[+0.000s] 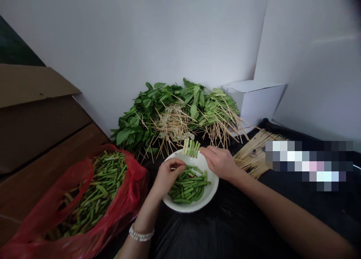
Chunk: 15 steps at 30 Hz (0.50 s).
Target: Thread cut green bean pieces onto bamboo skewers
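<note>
A row of cut green bean pieces (189, 147), threaded side by side on what we take for a skewer, sits just above the far rim of a white plate (191, 209). Its long axis runs sideways across our view. The right grip (219, 162) is nearer, fingers pressed together against the row's right end. The left grip (168, 176) curls over the plate, just below the row; whether it pinches anything we cannot tell. Loose bean pieces (188, 185) lie in the plate, beside a red plastic bag (135, 168) of beans.
</note>
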{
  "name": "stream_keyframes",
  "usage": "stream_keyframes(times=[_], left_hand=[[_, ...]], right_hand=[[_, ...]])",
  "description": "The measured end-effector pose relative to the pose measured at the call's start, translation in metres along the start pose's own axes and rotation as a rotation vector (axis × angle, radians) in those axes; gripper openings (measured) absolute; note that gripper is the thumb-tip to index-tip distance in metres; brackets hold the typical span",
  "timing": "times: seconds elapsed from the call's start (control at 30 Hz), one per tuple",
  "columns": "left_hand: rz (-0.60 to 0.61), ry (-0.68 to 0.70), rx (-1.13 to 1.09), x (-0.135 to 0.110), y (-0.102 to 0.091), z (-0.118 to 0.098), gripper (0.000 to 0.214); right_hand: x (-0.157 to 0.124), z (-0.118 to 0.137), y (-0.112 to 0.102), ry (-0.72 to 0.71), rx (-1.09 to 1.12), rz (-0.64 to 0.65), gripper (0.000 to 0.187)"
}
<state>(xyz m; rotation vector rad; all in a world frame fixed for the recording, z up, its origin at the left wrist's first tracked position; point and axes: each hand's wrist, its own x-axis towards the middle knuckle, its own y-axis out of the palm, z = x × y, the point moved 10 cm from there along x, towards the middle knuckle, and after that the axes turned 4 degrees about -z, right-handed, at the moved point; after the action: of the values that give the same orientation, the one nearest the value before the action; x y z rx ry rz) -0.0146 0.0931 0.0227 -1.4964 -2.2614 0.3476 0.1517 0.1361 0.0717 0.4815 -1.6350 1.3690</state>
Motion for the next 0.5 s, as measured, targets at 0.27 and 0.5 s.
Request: stream_keyframes(times=[0.27, 0.5], left_hand=[[0.225, 0.310, 0.929, -0.004, 0.053, -0.025, 0.019], [0.197, 0.302, 0.704, 0.006, 0.047, -0.028, 0.005]], right_hand=[[-0.001, -0.002, 0.003, 0.004, -0.020, 0.017, 0.027], [0.001, 0.000, -0.002, -0.009, -0.014, 0.006, 0.026]])
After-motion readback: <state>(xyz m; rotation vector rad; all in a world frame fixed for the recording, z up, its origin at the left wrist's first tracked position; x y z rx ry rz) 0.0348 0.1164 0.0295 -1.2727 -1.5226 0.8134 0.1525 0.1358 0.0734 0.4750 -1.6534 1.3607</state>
